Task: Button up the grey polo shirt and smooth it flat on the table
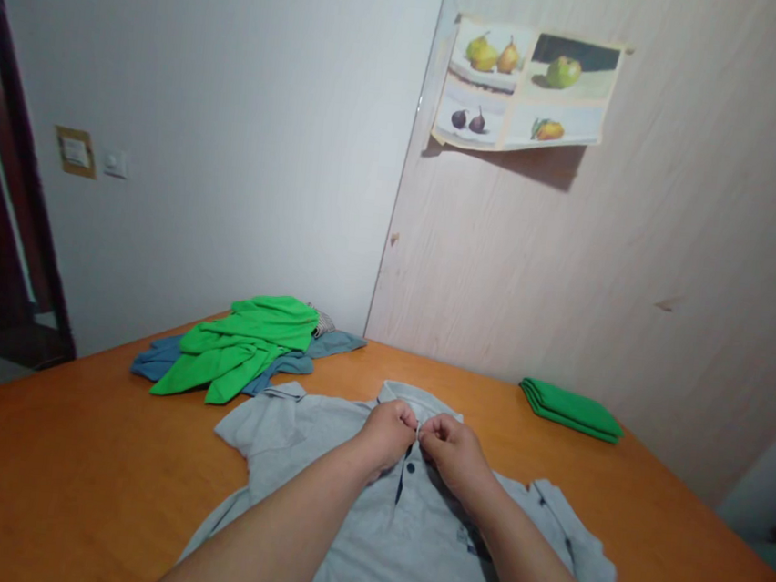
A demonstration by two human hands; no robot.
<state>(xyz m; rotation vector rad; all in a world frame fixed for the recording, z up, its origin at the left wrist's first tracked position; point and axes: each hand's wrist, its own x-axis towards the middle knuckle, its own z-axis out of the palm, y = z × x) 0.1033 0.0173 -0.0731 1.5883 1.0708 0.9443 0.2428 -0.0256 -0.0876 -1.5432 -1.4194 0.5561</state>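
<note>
A light grey polo shirt (pixel 397 548) lies front side up on the table, its collar (pixel 412 394) toward the wall and its short sleeves spread to both sides. My left hand (pixel 388 437) pinches the placket edge just below the collar. Close beside it, my right hand (pixel 453 451) pinches the opposite edge, the fingertips of both hands nearly meeting. Below them a dark button (pixel 410 468) shows on the placket, next to a dark gap in the cloth. Whatever lies right between the fingertips is too small and covered to make out.
On the orange-brown table (pixel 34 467), a loose heap of bright green cloth (pixel 253 337) and blue-grey cloth (pixel 295 364) lies at the back left. A folded green cloth (pixel 569 409) rests at the back right. Walls stand behind, one with a fruit poster (pixel 527 89).
</note>
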